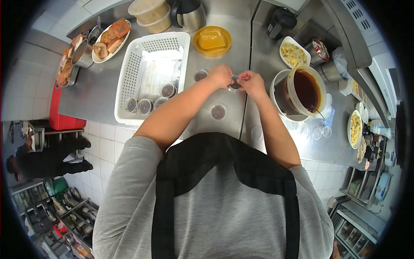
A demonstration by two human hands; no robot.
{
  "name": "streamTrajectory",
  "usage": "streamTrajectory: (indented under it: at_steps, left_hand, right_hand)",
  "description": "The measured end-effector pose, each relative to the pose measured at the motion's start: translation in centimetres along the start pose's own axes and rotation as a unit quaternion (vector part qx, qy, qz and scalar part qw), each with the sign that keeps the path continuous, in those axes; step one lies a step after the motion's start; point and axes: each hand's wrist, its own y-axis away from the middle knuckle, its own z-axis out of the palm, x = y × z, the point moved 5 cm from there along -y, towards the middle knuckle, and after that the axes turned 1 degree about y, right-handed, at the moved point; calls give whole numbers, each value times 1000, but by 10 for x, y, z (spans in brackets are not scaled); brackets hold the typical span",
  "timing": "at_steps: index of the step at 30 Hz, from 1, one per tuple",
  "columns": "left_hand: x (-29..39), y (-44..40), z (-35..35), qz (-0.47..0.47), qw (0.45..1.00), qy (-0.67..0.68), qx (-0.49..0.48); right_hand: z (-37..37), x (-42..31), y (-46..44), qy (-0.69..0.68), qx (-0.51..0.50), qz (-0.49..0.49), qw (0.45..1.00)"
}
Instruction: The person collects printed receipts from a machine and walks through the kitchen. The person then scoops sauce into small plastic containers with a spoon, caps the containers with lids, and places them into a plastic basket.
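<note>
Both hands meet over a small clear plastic cup [235,85] of dark sauce on the steel counter. My left hand [221,76] pinches its left rim. My right hand [253,84] has its fingers closed at the right rim. Whether a lid lies on it, I cannot tell. Just left of my left hand stands another sauce cup [200,76]. A third sauce cup [218,112] is nearer to me. The white plastic basket [186,52] on the left holds several filled cups [145,106] along its near side.
Right of my hands, a tub of dark sauce [304,91] leans in a white bowl [276,84], with empty clear cups [317,133] nearby. A yellow lid [212,41], a steel jug [188,15] and stacked tubs [151,15] stand behind. A person [47,155] is at far left.
</note>
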Motion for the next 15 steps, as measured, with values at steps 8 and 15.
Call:
streamTrajectory:
  at_steps: [8, 15]
  left_hand:
    - [17, 12, -5, 63, 978, -172, 97]
    - [53, 136, -74, 329, 899, -63, 283]
  right_hand:
    - [2, -3, -3, 87, 23, -45, 995]
    - [28, -44, 59, 224, 80, -308, 921]
